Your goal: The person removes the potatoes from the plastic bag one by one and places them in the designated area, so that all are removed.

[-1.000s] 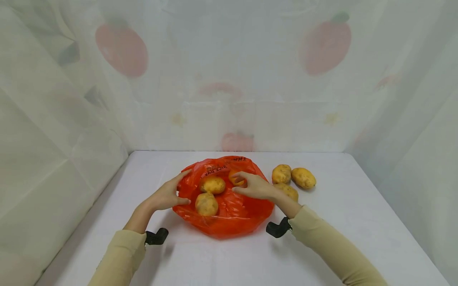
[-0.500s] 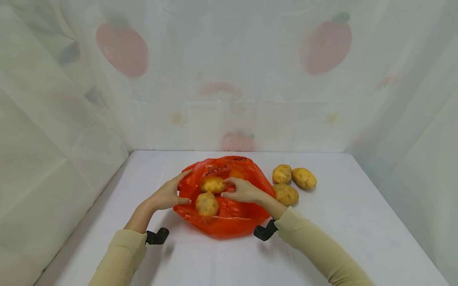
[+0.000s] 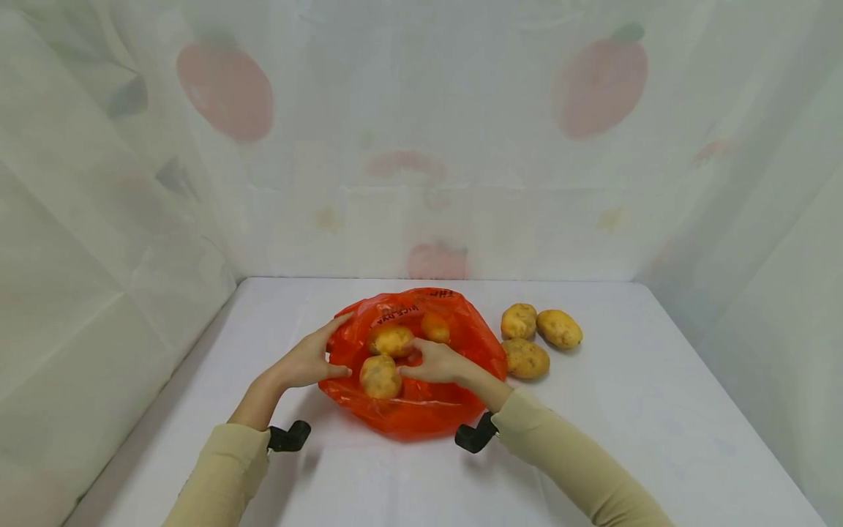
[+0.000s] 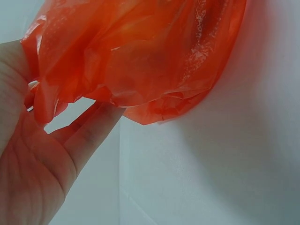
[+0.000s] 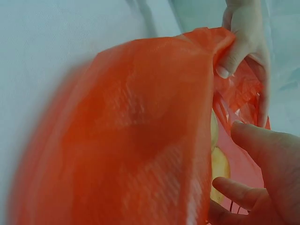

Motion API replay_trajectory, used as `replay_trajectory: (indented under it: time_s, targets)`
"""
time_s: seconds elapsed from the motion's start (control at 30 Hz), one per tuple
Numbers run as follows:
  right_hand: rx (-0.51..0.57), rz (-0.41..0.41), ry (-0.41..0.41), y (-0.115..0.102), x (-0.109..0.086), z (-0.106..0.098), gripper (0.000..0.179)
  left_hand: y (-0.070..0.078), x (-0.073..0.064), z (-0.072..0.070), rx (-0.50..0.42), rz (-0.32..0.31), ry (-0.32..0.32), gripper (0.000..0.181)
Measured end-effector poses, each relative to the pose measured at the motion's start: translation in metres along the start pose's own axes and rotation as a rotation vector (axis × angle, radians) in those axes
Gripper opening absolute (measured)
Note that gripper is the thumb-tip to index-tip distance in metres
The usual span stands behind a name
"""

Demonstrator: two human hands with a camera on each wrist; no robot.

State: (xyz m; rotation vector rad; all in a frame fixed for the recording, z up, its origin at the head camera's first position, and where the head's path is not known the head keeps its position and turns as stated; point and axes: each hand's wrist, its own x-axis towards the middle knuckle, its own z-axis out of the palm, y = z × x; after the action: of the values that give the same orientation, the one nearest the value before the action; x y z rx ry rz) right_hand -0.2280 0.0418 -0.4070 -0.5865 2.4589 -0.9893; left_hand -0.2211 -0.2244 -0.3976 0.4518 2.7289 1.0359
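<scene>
A red plastic bag [image 3: 421,421] lies with its mouth spread wide. My left hand [image 3: 306,362] grips its left rim, the thumb at the front and the fingers behind. In the left wrist view the red film passes between thumb and fingers of that hand [image 4: 51,159]. Inside the bag are a front potato [image 3: 380,377], a middle potato [image 3: 390,340] and a third potato [image 3: 435,328] at the back. My right hand [image 3: 437,362] reaches into the mouth with thumb and fingers apart, the thumb beside the front potato and the fingertips by the middle one.
Right of the bag, three more potatoes lie on the white table [image 3: 626,410]: a near potato [image 3: 525,359], a far potato [image 3: 518,320] and a rightmost potato [image 3: 560,328]. White printed sheets [image 3: 421,146] stand around the back and sides.
My right hand has moved left inside the bag, away from the back potato and toward the front and middle ones. The left hand stays at the rim; the potatoes look unmoved.
</scene>
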Motion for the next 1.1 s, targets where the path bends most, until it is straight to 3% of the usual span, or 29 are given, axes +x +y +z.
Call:
replay_trajectory:
  time_s: [0.3,0.53,0.8,1.1]
  targets:
    - [-0.033,0.049,-0.017,-0.005,0.004,0.010,0.059,-0.001,-0.001,0.001,-0.013,-0.006,-0.005,0.092]
    - [-0.056,0.024,-0.006,-0.004,0.009,0.019,0.060,-0.001,-0.001,0.002,-0.011,0.002,-0.001,0.091]
    - [-0.020,0.055,-0.024,-0.003,0.011,0.024,0.069,-0.001,-0.001,0.002,-0.011,0.028,0.001,0.091]
    - [-0.104,0.073,-0.012,-0.008,0.012,0.030,0.071,-0.002,-0.001,0.001,0.001,0.022,0.005,0.092]
